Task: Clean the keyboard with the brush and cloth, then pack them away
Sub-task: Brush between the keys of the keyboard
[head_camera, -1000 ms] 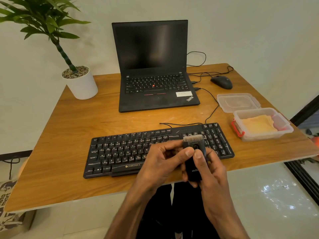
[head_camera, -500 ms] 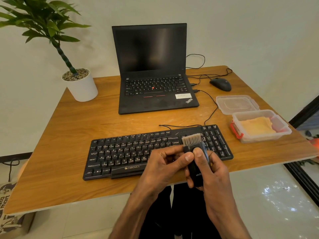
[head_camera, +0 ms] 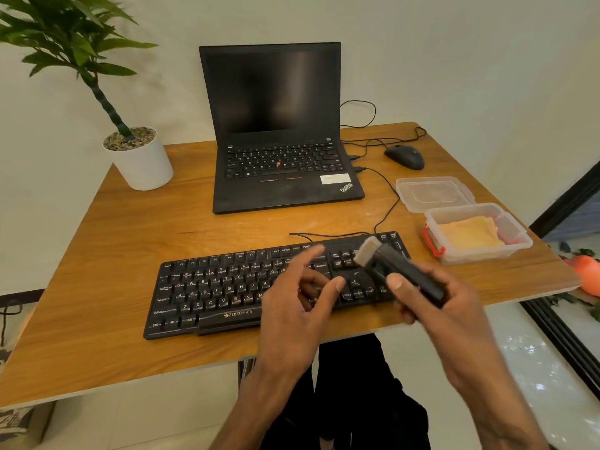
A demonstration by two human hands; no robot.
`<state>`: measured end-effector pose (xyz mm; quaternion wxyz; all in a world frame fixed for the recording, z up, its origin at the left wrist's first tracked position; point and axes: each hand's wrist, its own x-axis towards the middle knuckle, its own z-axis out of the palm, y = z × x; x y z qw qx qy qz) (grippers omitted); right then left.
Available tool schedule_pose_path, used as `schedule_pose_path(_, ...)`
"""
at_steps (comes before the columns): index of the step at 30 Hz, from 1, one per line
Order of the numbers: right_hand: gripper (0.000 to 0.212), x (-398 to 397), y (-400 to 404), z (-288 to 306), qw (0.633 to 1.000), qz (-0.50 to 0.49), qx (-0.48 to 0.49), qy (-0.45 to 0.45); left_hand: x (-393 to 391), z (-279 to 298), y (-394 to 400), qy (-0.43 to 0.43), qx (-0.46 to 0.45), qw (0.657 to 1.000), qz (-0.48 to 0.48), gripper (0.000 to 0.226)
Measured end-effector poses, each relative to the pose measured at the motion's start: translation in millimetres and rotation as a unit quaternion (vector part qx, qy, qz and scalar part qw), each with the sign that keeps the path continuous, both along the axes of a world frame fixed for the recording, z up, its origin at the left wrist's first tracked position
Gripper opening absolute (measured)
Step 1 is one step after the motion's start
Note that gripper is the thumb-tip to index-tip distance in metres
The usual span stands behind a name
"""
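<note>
A black keyboard (head_camera: 227, 287) lies near the front edge of the wooden table. My right hand (head_camera: 435, 297) grips a black brush (head_camera: 393, 267) by its handle, above the keyboard's right end. The grey bristles point up and to the left. My left hand (head_camera: 298, 300) hovers over the middle of the keyboard with loosely spread fingers and holds nothing. It is apart from the brush. A yellow cloth (head_camera: 470, 233) lies folded inside a clear plastic box (head_camera: 516, 238) with red clips at the table's right edge.
The box's clear lid (head_camera: 431, 193) lies behind the box. An open black laptop (head_camera: 279, 157) stands at the back centre, a black mouse (head_camera: 406, 156) and cables to its right. A potted plant (head_camera: 139, 157) stands at the back left. The wooden table (head_camera: 107, 271) ends close to me.
My left hand has let go of the brush and drawn left. My right hand has tilted the brush so its bristles lean left, and carried it right over the keyboard's number pad.
</note>
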<state>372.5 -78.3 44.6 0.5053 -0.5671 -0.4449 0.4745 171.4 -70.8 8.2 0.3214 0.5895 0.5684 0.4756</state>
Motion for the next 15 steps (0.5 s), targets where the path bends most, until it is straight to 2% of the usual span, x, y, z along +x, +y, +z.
schedule_pose_path(2, 0.042, 17.7, 8.8, 6.4, 0.999, -0.028, 0.020, -0.040, 2.8, -12.0, -3.7, 0.143, 0.111, 0.983, 0.018, 0.034)
schedule_pose_path(5, 0.031, 33.0, 26.4, 22.8, 0.987, -0.050, 0.071, -0.139, 11.8, -33.8, -2.8, 0.246, 0.193, 0.950, -0.006, 0.028)
schedule_pose_path(8, 0.045, 38.5, 48.3, 34.9, 0.949, -0.065, 0.124, -0.282, 21.0, -41.4, 2.4, 0.291, 0.216, 0.932, -0.016, 0.030)
schedule_pose_path(11, 0.057, 39.3, 64.2, 37.7, 0.939, -0.068, 0.142, -0.305, 23.8, -47.2, 10.6, 0.301, 0.215, 0.929, -0.028, 0.031)
schedule_pose_path(13, 0.054, 38.1, 71.3, 37.4, 0.933, -0.062, 0.151, -0.322, 20.2, -52.2, 14.5, 0.289, 0.213, 0.933, -0.033, 0.032)
schedule_pose_path(15, 0.050, 36.5, 77.2, 36.9, 0.911, -0.052, 0.145, -0.382, 15.2, -55.9, 13.9, 0.284, 0.211, 0.935, -0.029, 0.033)
